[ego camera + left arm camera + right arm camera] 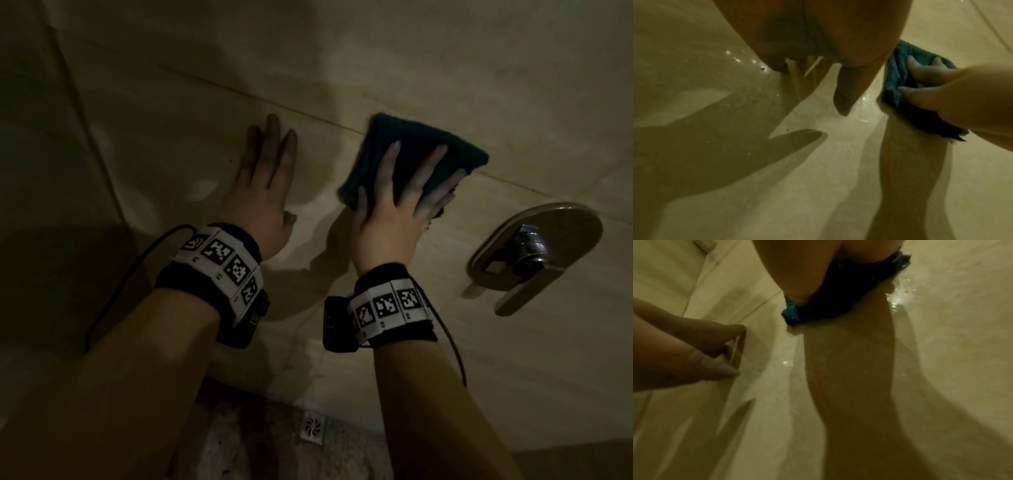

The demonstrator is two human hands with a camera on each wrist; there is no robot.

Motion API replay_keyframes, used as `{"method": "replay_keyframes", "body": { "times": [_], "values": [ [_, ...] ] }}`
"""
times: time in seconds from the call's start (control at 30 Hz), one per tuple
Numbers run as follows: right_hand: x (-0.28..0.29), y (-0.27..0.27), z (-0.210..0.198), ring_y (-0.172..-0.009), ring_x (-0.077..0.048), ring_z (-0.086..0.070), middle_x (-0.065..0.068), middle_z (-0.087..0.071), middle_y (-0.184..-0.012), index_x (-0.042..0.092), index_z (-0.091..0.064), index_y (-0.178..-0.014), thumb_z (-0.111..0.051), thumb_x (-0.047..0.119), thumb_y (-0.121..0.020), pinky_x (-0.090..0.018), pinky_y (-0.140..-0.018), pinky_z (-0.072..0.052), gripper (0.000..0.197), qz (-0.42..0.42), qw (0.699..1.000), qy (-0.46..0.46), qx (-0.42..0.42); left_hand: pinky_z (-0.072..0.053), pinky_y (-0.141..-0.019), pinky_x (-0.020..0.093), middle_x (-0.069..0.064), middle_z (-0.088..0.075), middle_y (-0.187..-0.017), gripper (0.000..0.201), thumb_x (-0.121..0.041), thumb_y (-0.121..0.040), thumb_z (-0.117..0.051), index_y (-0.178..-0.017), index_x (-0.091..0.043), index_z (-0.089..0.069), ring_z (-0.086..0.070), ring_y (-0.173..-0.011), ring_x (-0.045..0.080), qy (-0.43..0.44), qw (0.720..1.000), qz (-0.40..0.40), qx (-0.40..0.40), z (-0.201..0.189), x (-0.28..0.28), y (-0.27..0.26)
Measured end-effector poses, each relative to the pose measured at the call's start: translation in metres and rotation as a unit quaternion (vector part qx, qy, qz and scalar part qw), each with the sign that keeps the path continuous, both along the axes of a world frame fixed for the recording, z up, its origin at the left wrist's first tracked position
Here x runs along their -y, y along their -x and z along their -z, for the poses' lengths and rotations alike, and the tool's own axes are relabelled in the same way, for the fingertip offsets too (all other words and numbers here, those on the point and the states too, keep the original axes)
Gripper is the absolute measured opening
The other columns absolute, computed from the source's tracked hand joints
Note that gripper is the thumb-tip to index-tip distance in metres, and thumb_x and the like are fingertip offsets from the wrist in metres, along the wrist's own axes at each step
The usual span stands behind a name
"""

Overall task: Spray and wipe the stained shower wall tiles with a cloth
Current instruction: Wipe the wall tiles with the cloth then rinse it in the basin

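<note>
A folded dark teal cloth (421,144) lies flat against the beige wall tiles (205,144). My right hand (400,192) presses on it with straight, spread fingers. The left wrist view shows the same cloth (898,76) under those fingers (920,73). In the right wrist view the cloth (791,316) pokes out from under the palm. My left hand (263,178) lies flat and open on the bare tile just left of the cloth, holding nothing. The tiles glisten with wet droplets (898,296). No spray bottle is in view.
A chrome shower mixer handle (527,253) on an oval plate juts from the wall to the right of the cloth. A white floor drain (313,428) sits in the speckled floor below. A wall corner (89,137) runs down the left.
</note>
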State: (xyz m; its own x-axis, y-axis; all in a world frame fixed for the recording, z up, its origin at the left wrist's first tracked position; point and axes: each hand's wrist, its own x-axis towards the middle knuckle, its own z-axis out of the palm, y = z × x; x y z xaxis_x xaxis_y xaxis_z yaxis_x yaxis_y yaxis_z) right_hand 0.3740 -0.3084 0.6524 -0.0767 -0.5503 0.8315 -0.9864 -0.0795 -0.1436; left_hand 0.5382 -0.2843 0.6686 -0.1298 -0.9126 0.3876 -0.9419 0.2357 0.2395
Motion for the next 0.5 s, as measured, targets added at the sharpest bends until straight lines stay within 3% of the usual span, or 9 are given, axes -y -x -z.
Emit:
{"method": "replay_keyframes", "body": {
  "times": [0.13,0.23,0.37,0.5],
  "values": [
    [0.0,0.007,0.011,-0.132,-0.046,-0.003,-0.026,-0.022,-0.15,0.027,-0.021,-0.143,-0.038,0.041,-0.096,-0.045,-0.112,0.009,0.052,0.006,0.999,-0.004,-0.041,-0.009,-0.12,0.041,0.017,0.019,-0.156,0.098,-0.034,-0.088,-0.057,-0.149,-0.008,0.014,0.013,-0.146,0.034,-0.009,1.0,-0.025,-0.014,0.011,-0.003,0.0],
    [-0.001,0.009,0.037,-0.133,-0.046,-0.007,-0.017,-0.011,-0.148,0.028,-0.02,-0.143,-0.038,0.042,-0.095,-0.053,-0.115,0.001,0.053,0.01,0.995,-0.027,-0.095,-0.004,-0.12,0.041,0.019,0.022,-0.155,0.099,-0.037,-0.088,-0.056,-0.148,-0.008,0.017,0.015,-0.145,0.036,-0.02,0.999,-0.033,-0.017,0.019,-0.003,0.0],
    [-0.001,0.005,0.073,-0.134,-0.043,-0.007,-0.01,-0.01,-0.149,0.03,-0.01,-0.144,-0.041,0.036,-0.091,-0.046,-0.113,0.013,0.062,-0.02,0.992,-0.041,-0.12,-0.003,-0.121,0.041,0.017,0.03,-0.152,0.098,-0.04,-0.09,-0.051,-0.146,-0.009,0.023,0.02,-0.143,0.036,-0.03,0.999,-0.035,0.009,0.027,0.003,-0.002],
    [0.001,0.004,0.077,-0.133,-0.044,-0.005,-0.013,-0.009,-0.149,0.027,-0.021,-0.144,-0.038,0.036,-0.09,-0.046,-0.112,0.012,0.057,-0.027,0.993,-0.029,-0.115,0.0,-0.12,0.042,0.016,0.031,-0.152,0.099,-0.038,-0.09,-0.054,-0.147,-0.009,0.021,0.022,-0.143,0.036,-0.019,0.999,-0.024,0.015,0.033,0.006,-0.005]
  ]
}}
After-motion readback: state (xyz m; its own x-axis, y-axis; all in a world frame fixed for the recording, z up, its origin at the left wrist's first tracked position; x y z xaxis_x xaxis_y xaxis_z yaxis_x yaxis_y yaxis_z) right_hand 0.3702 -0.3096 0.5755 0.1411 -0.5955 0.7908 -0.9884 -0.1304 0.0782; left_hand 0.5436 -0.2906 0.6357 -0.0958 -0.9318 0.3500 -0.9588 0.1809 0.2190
